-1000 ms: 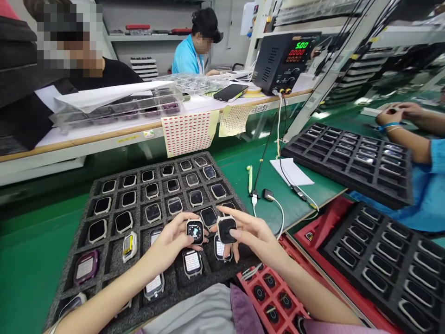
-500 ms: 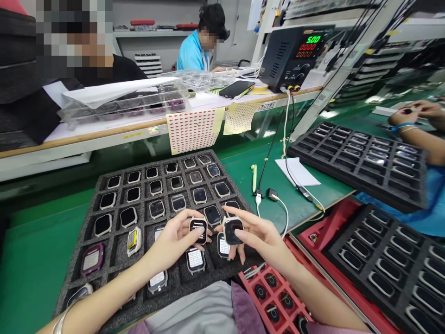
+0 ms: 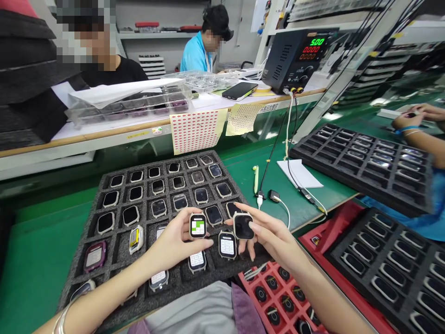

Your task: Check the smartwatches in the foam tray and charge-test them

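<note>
My left hand [image 3: 184,239] is closed around a smartwatch [image 3: 198,226] without a strap, its lit screen showing a white and green grid. Its thumb lies below the screen. In my right hand [image 3: 266,232] is a second smartwatch [image 3: 244,226] with a dark screen and light frame, held by thumb and fingers. Both hands are above a black foam tray [image 3: 118,250] with watch bodies in its compartments. Just below them sit a watch with a white grid screen [image 3: 227,246] and another like it [image 3: 197,262], partly hidden by my left thumb.
A purple watch [image 3: 95,256] and a watch with a yellow battery showing [image 3: 136,239] lie in the tray. A red tray [image 3: 278,297] holds round dark parts. Cables run near a green pen [image 3: 256,180]. A power supply [image 3: 295,60] stands on the shelf; a co-worker's hands [image 3: 413,118] are far right.
The left watch's screen has gone from dark with text to a white and green grid, and my left thumb has slid down off it. My right hand has moved slightly right with its watch.
</note>
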### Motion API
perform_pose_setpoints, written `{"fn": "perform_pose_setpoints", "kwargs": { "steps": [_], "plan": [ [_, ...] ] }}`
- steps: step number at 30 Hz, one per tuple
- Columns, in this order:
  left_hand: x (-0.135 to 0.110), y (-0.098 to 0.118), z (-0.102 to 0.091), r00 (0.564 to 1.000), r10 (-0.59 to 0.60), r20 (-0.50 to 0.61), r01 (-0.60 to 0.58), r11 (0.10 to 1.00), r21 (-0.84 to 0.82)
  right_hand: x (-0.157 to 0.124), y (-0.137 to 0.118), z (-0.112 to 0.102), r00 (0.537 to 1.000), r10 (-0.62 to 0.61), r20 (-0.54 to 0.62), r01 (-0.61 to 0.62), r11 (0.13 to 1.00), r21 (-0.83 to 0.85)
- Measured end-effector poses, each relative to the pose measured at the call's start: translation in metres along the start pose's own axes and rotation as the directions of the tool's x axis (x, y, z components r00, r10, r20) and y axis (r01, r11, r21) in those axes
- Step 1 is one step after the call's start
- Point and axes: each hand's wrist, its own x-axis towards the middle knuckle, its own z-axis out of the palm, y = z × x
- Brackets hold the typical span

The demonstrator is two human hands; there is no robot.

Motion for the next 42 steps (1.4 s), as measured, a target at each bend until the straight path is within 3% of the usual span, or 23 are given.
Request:
{"fn": "perform_pose_setpoints", "kwargs": {
  "steps": [2,5,8,11,13,16,19,23,27,29,31,33,35,38,42],
  "plan": [
    [0.001,-0.007,-0.006,0.992,0.095,-0.082,-0.066,0.95,0.306,0.0,-0.002,-0.003,1.0,0.007,0.002,-0.007,0.999,0.036],
    [0.003,-0.017,-0.017,0.975,0.193,-0.107,-0.07,0.73,0.68,0.0,-0.003,-0.01,1.0,-0.013,0.026,0.012,0.999,0.05],
    [0.002,-0.012,-0.02,0.98,0.191,-0.05,-0.057,0.512,0.857,-0.003,-0.003,-0.017,0.996,-0.054,0.072,0.051,0.998,0.04],
    [0.005,0.011,-0.011,0.971,0.239,-0.031,-0.032,0.257,0.966,-0.008,-0.004,-0.022,0.995,-0.052,0.083,0.049,0.998,0.033],
    [0.013,0.027,0.003,0.972,0.235,-0.002,-0.046,0.199,0.979,-0.009,-0.005,-0.023,0.996,-0.042,0.074,0.041,0.999,0.02],
    [0.033,0.036,0.028,0.986,0.165,0.04,-0.085,0.278,0.957,-0.007,-0.005,-0.022,0.996,-0.052,0.075,0.053,0.999,-0.009],
    [0.052,0.03,0.043,0.989,0.148,0.008,-0.063,0.372,0.926,-0.004,-0.002,-0.02,0.994,-0.065,0.089,0.066,0.998,-0.009],
    [0.061,0.018,0.035,0.99,0.13,-0.058,-0.026,0.565,0.825,-0.001,0.003,-0.016,0.992,-0.075,0.102,0.071,0.997,0.043],
    [0.055,0.016,0.019,0.997,0.073,-0.024,-0.043,0.793,0.607,0.002,0.002,-0.012,0.991,-0.117,0.066,0.107,0.985,0.138],
    [0.047,0.019,0.017,0.997,0.069,-0.042,-0.044,0.899,0.436,0.003,0.0,-0.01,0.99,-0.126,0.07,0.113,0.98,0.166],
    [0.038,0.023,0.018,0.995,0.012,-0.097,-0.002,0.994,0.107,0.004,0.0,-0.009,0.989,-0.123,0.083,0.107,0.979,0.175],
    [0.029,0.027,0.021,0.989,-0.078,-0.126,0.046,0.969,-0.244,0.004,0.0,-0.008,0.989,-0.119,0.087,0.102,0.979,0.179],
    [0.023,0.03,0.024,0.983,-0.131,-0.132,0.07,0.918,-0.39,0.005,0.001,-0.007,0.99,-0.114,0.086,0.097,0.979,0.181],
    [0.021,0.03,0.025,0.982,-0.143,-0.127,0.1,0.949,-0.298,0.007,0.002,-0.004,0.989,-0.112,0.099,0.094,0.98,0.175],
    [0.024,0.022,0.023,0.991,-0.03,-0.132,0.038,0.997,0.065,0.007,0.002,0.0,0.988,-0.105,0.113,0.086,0.983,0.159]
  ]
}}
